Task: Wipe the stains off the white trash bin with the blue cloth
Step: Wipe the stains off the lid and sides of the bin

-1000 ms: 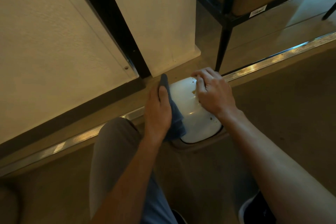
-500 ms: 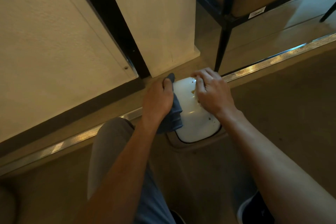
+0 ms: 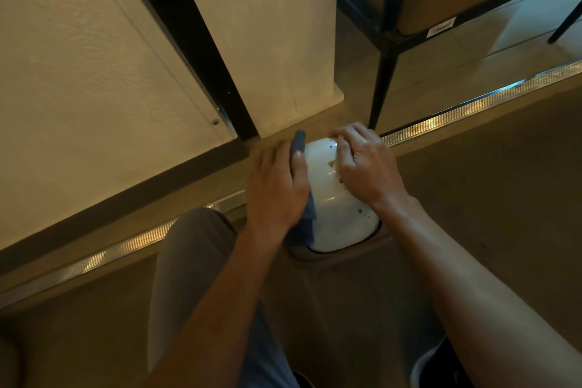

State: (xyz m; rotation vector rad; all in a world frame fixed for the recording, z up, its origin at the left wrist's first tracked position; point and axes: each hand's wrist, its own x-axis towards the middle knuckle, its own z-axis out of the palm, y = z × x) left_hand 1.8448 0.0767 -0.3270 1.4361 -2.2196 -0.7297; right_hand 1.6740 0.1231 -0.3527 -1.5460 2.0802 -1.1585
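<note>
- Currently: glossy white plastic trash bin sits on the floor at frame centre; left hand presses the crumpled blue cloth against its left side, fingers curled round the cloth.
- Right hand rests on the bin top, fingers bent, steadying.
- Risk: brown stains lie beside the right hand, so the cloth could miss them; a hard push could slide the bin.
- Hidden: bin body below the lid, left fingertips.

Cloth left on bin, right hand apparently resting opposite.

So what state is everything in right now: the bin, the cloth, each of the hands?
bin: brown stains on its white top
cloth: bunched, pressed against the bin's left side
left hand: holds the cloth
right hand: fingers bent, rests on the bin
</note>
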